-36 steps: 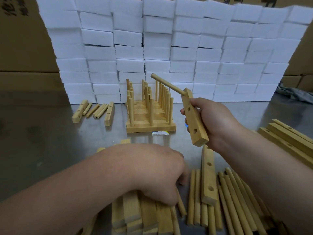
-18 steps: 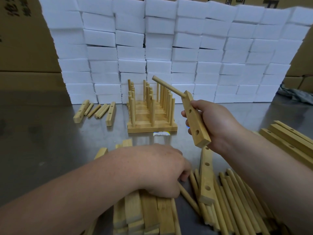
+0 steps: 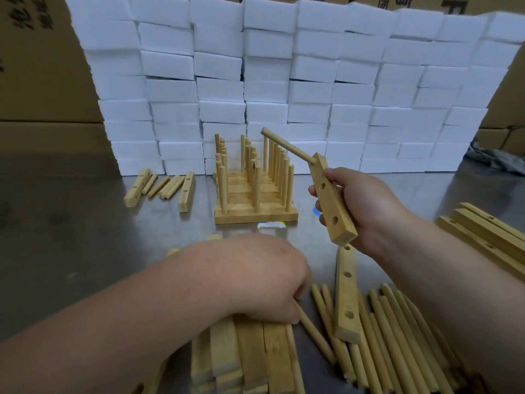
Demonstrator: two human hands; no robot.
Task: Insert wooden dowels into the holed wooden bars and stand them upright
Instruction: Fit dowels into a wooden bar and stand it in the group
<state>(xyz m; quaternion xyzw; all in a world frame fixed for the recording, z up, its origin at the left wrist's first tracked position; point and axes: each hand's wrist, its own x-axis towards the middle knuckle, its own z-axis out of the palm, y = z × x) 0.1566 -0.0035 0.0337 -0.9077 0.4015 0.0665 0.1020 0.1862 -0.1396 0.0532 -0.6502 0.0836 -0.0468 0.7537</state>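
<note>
Since the earlier frames, the left hand (image 3: 255, 282) has shifted slightly toward 3 o'clock over the near stock and one loose dowel (image 3: 314, 334) under its fingertips now lies skewed, pointing toward 5 o'clock. The held bar has barely changed attitude.

Task item: a holed bar (image 3: 332, 200), held off the table at about 2 o'clock from frame centre by the right hand (image 3: 360, 209). Fingers are wrapped around the bar's back edge, thumb side hidden; grip is closed on the bar. One dowel (image 3: 287, 146) is seated in the top hole and projects toward 10 o'clock. Two holes face the camera empty, judged a deliberate presentation for the next insertion.

Left hand: fingers curled down onto the loose dowel at its fingertips; whether it is actually pinched cannot be told.

Surroundings: more dowels (image 3: 397, 336) lie at 5 o'clock with a spare holed bar (image 3: 346, 297) across them. Flat slats (image 3: 250, 354) lie at 6 o'clock. Finished assemblies (image 3: 255, 189) stand upright at 12 o'clock, evidently the set-down zone. Further bars (image 3: 488, 237) are stacked at 3 o'clock; a small group of parts (image 3: 162, 187) sits at 10 o'clock. White blocks (image 3: 284, 81) wall the far edge.
</note>
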